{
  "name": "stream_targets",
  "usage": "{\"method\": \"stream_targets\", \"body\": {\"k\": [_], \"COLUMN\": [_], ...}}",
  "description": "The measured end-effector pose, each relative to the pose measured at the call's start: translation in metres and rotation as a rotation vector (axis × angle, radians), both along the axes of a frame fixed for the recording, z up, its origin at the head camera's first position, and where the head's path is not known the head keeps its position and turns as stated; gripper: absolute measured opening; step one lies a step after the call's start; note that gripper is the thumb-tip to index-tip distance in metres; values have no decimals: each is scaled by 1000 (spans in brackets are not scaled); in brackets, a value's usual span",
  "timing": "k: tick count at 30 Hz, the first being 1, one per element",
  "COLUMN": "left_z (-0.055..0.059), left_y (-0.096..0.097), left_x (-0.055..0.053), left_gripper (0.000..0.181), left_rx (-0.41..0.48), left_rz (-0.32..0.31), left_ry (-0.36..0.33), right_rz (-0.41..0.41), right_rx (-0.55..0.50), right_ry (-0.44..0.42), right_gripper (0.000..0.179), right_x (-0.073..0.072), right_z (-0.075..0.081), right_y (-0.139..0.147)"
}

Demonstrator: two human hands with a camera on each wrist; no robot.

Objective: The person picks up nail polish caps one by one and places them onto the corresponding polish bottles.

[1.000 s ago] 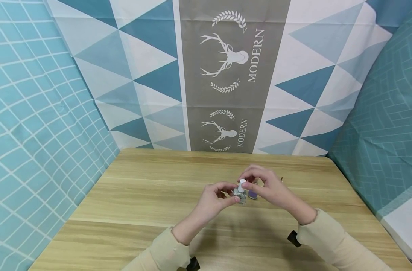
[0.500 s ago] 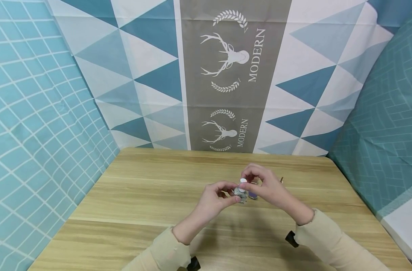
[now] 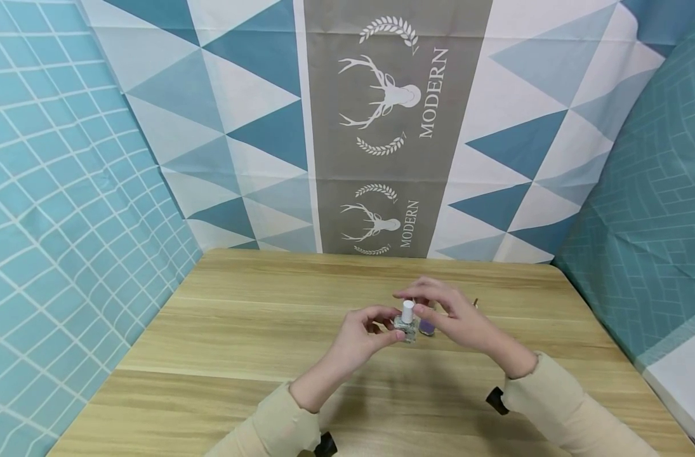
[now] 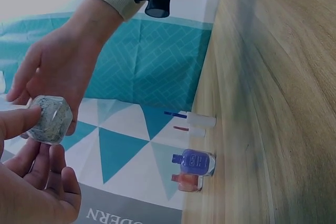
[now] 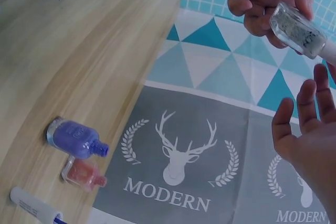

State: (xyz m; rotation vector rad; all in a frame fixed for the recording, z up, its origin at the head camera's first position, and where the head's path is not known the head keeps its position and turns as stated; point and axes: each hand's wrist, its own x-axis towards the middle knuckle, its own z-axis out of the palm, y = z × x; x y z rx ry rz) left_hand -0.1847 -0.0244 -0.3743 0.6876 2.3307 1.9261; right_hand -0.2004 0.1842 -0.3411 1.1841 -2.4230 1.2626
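My left hand (image 3: 361, 334) pinches a nail polish bottle (image 3: 405, 331), clear glass with silvery glitter inside, between thumb and fingers above the table. A white cap (image 3: 408, 311) sits on the bottle's neck. Around that cap is my right hand (image 3: 447, 312), its fingers extended and loosely spread, the thumb close beside the cap; whether it touches cannot be told. In the right wrist view, the glitter bottle (image 5: 299, 30) lies across the left palm, with its cap partly cut off by the frame edge.
An uncapped purple nail polish bottle (image 5: 75, 138) and an uncapped pink one (image 5: 82, 174) stand on the wooden table (image 3: 238, 330) behind the hands. Two white brush caps stand near them, one with a blue brush (image 4: 201, 119), one with a reddish brush (image 4: 197, 131). Patterned cloth surrounds the table.
The right hand's fingers were curled on the white cap half a second ago; now they have spread and shifted slightly, showing more of the cap. The left hand and bottle stay nearly still.
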Motion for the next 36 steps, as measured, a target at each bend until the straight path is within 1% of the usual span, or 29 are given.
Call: {"method": "stream_targets", "body": {"k": [3, 5, 9, 12, 14, 19, 21, 25, 31, 33, 36], "left_z": [2, 6, 20, 26, 21, 4, 1, -1, -1, -1, 0], "left_y": [1, 1, 1, 0, 1, 1, 1, 1, 1, 2, 3], "left_x": [1, 3, 12, 15, 13, 3, 1, -1, 0, 0, 0], "left_gripper": [26, 25, 24, 25, 26, 30, 30, 29, 27, 26, 26], "left_rx": [1, 0, -2, 8, 10, 28, 33, 31, 19, 21, 23], "left_rz": [-4, -4, -7, -12, -10, -11, -15, -18, -4, -3, -2], "left_ry": [-7, -13, -21, -21, -27, -38, -35, -32, -33, -27, -17], "right_rz": [46, 55, 48, 44, 41, 26, 17, 7, -22, -39, -59], "right_rx": [22, 33, 34, 21, 10, -7, -9, -19, -43, -55, -78], "right_ry": [23, 30, 27, 25, 27, 44, 43, 46, 117, 130, 138], "right_gripper": [32, 32, 30, 28, 27, 25, 24, 22, 22, 22, 20], "right_x": [-1, -1, 0, 1, 1, 1, 1, 0, 1, 4, 12], "right_z": [2, 2, 3, 4, 4, 4, 3, 3, 2, 5, 15], "right_y": [2, 2, 3, 3, 3, 2, 2, 2, 1, -2, -7]}}
